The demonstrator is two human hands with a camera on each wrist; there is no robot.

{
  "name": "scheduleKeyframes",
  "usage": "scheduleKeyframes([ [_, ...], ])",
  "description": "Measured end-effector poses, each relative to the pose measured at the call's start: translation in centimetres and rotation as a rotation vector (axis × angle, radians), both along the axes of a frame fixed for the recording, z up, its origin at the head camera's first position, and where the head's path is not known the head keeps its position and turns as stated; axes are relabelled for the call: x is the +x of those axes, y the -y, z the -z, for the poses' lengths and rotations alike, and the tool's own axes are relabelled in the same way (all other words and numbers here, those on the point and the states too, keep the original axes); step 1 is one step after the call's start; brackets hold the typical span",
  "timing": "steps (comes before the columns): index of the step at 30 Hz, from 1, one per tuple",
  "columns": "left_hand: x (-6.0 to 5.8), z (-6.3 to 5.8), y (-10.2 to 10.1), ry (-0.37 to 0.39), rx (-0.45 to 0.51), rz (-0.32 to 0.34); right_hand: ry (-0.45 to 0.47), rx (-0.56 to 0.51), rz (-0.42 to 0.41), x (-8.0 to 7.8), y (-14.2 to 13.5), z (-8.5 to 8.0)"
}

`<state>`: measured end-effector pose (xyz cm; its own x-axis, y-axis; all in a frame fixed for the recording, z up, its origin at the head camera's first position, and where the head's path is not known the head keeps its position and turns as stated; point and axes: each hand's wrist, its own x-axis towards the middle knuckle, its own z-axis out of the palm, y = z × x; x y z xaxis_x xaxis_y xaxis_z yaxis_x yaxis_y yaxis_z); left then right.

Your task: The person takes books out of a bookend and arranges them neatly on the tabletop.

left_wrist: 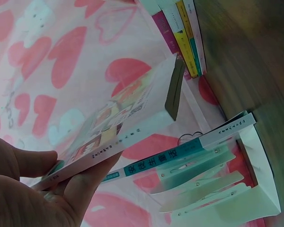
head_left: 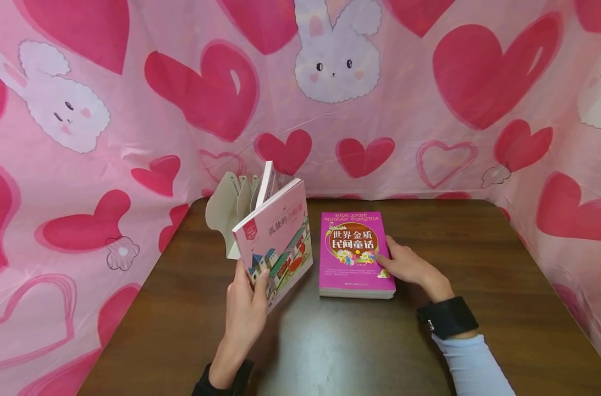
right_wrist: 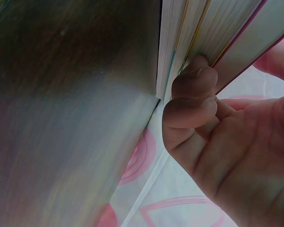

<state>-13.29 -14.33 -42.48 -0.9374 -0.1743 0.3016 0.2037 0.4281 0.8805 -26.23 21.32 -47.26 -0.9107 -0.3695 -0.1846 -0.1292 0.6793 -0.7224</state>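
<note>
My left hand [head_left: 246, 311] grips a thin pink picture book [head_left: 280, 236] by its lower left corner, thumb on the illustrated cover. The book is held upright and tilted, in front of a pale desktop book rack [head_left: 223, 209]. Another thin book with a teal and white spine [left_wrist: 165, 158] stands leaning in the rack. My right hand [head_left: 409, 267] is at the right side of a thick purple storybook [head_left: 354, 280], which lies on top of a stack. Its thumb is on the purple cover, and in the right wrist view its curled fingers [right_wrist: 194, 113] are against the page edges.
Under the purple book lie several books, among them one with a yellow spine [left_wrist: 187, 52]. The dark wooden table [head_left: 478, 264] is enclosed by a pink cloth [head_left: 404, 110] printed with hearts and rabbits, close behind its back edge.
</note>
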Motion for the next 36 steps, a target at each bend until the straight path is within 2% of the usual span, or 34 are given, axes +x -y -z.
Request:
scheduleKeyframes([
  [6, -0.4, -0.1, -0.1, -0.005, 0.01, -0.005, -0.004, 0.001, -0.001, -0.1, -0.1, -0.2],
  [14, -0.7, -0.3, -0.4, -0.015, 0.021, -0.008, -0.066, -0.003, 0.019, -0.1, 0.0, -0.6],
  [18, -0.7, -0.3, -0.4, -0.037, 0.026, -0.008, -0.131, 0.019, 0.054, 0.1, 0.2, -0.8],
  [22, -0.9, -0.4, -0.5, -0.049, 0.025, -0.004, -0.235, 0.028, 0.095, 0.2, 0.5, -0.9],
  [30, -0.9, -0.8, -0.6, -0.036, 0.042, 0.001, -0.377, -0.072, 0.117, 0.1, 1.5, -0.8],
  [36, -1.0, -1.3, -0.8, -0.037, 0.079, 0.037, -0.41, -0.154, 0.093, 0.4, 2.6, -1.0],
])
